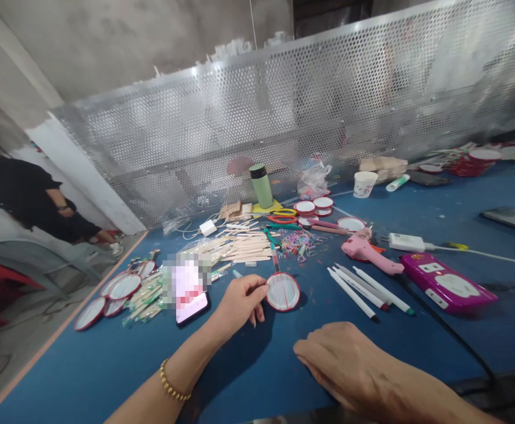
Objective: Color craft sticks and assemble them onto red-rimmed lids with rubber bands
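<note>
My left hand (243,299), with a beaded bracelet (172,383) on its wrist, pinches the left edge of a round white paddle (283,291). The paddle has a red rim and red lines across its face. Its dark-and-teal banded stick (276,257) points away from me. To the right, my right hand (341,362) is closed on the blue table (257,383), apart from the paddle. Its fingers curl underneath, so what they hold, if anything, is hidden. A phone (191,294) with a lit screen lies left of my left hand.
Several capped markers (359,293), a pink glue gun (372,253) and a purple power strip (445,282) lie right. Wooden sticks (251,244), loose colored bands (299,242) and a green bottle (261,187) sit behind. Red-rimmed discs (125,287) lie left. A person (32,191) stands beyond.
</note>
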Available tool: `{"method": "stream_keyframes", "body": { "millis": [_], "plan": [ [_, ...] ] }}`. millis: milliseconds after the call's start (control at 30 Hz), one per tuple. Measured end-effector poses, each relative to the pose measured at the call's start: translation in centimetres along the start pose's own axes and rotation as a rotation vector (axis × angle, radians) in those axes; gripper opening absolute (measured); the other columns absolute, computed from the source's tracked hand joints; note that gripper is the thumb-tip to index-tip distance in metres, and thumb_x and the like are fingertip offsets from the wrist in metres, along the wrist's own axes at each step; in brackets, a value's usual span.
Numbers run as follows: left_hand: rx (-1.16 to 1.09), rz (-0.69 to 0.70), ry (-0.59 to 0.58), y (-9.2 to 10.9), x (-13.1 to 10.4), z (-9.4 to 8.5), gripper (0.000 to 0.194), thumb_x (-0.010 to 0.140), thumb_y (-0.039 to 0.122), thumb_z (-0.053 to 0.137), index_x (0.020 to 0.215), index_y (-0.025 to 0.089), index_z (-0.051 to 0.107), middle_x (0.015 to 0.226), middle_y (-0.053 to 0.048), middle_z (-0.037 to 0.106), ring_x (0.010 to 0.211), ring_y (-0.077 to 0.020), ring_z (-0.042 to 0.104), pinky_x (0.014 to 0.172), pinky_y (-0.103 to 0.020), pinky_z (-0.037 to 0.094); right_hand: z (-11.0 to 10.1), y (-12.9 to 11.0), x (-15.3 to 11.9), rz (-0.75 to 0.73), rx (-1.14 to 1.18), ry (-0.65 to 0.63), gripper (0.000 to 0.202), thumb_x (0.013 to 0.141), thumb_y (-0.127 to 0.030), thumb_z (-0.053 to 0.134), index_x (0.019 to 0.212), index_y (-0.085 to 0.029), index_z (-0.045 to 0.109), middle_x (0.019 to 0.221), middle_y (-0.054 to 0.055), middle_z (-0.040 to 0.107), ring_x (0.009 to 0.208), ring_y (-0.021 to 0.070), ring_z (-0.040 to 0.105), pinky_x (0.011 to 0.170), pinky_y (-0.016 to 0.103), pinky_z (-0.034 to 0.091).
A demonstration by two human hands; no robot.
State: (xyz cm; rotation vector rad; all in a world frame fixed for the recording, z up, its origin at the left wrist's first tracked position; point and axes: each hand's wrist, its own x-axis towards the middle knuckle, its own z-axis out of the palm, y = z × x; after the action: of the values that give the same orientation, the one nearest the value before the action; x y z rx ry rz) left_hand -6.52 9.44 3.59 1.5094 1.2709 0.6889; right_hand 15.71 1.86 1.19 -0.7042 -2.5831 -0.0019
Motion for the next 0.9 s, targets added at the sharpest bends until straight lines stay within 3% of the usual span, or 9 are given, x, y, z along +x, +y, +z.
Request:
{"method": "stream_keyframes", "body": {
  "millis": [333, 633, 767, 900],
  "plan": [
    [0.007, -0.026, 0.01, 0.0, 0.0, -0.1, 0.042, 0.075, 0.053, 0.061, 0.084, 0.012, 0.062, 0.04, 0.003, 0.054, 0.035, -0.0113, 0.053, 0.034, -0.018, 0.041, -0.2, 0.0, 0.0, -0.014, 0.106, -0.078, 0.02, 0.087, -0.001, 0.048, 0.088, -0.02, 0.047, 0.077, -0.001, 0.054, 0.064, 0.0151, 0.042, 0.061, 0.029, 0.026],
    [-0.038, -0.051, 0.049, 0.6, -0.1, 0.1, 0.04, 0.072, 0.05, 0.064, 0.081, 0.012, 0.062, 0.044, 0.003, 0.055, 0.037, -0.0116, 0.055, 0.035, -0.018, 0.043, -0.1, 0.0, 0.0, -0.036, 0.107, -0.062, 0.022, 0.084, 0.001, 0.049, 0.088, -0.019, 0.046, 0.076, -0.001, 0.054, 0.063, 0.0148, 0.042, 0.06, 0.029, 0.026],
    [-0.088, -0.081, 0.042, 1.2, -1.1, 0.0, 0.038, 0.07, 0.048, 0.066, 0.077, 0.012, 0.061, 0.052, 0.0, 0.059, 0.042, -0.012, 0.059, 0.04, -0.02, 0.048, 0.3, 0.1, 0.0, -0.03, 0.105, -0.073, 0.022, 0.083, 0.001, 0.049, 0.087, -0.02, 0.046, 0.077, -0.001, 0.055, 0.063, 0.0148, 0.043, 0.06, 0.029, 0.026],
    [-0.076, -0.114, 0.034, 1.4, -3.1, -1.4, 0.04, 0.07, 0.051, 0.068, 0.077, 0.012, 0.061, 0.05, 0.0, 0.059, 0.043, -0.0132, 0.061, 0.041, -0.021, 0.049, 0.1, 0.0, 0.1, -0.035, 0.084, -0.041, 0.02, 0.086, 0.0, 0.045, 0.087, -0.02, 0.046, 0.074, -0.001, 0.054, 0.061, 0.0146, 0.043, 0.059, 0.029, 0.026]
  ]
}}
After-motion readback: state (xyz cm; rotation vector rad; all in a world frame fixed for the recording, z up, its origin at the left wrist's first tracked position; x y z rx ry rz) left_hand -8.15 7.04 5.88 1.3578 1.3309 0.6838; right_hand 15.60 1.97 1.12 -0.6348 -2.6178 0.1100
